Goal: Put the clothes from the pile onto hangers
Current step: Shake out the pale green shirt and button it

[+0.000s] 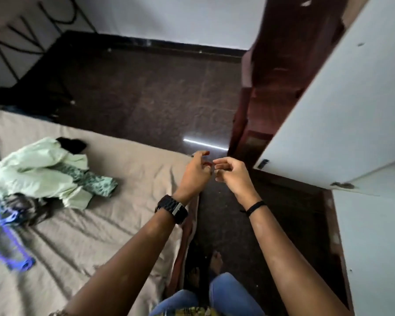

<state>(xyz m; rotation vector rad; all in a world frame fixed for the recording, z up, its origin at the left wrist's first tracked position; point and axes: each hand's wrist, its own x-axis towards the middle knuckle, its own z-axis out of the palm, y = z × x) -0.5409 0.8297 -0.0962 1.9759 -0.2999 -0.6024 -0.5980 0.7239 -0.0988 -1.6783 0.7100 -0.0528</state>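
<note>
Hovering over the bed's corner, the left hand and right hand nearly meet, fingers loosely curled, grasping nothing. At nine o'clock from them the pile of clothes, pale green with a patterned piece, lies on the beige sheet. Blurred blue hangers rest at eight o'clock. A white wardrobe door stands at two o'clock.

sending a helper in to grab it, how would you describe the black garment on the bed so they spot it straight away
Start at the bed with the beige sheet, and find the pile of clothes on its left part. The black garment is the small dark bundle at the pile's far edge, tucked against the pale green top. It is the only solid black piece there; its neighbours are pale green or green-patterned.
</note>
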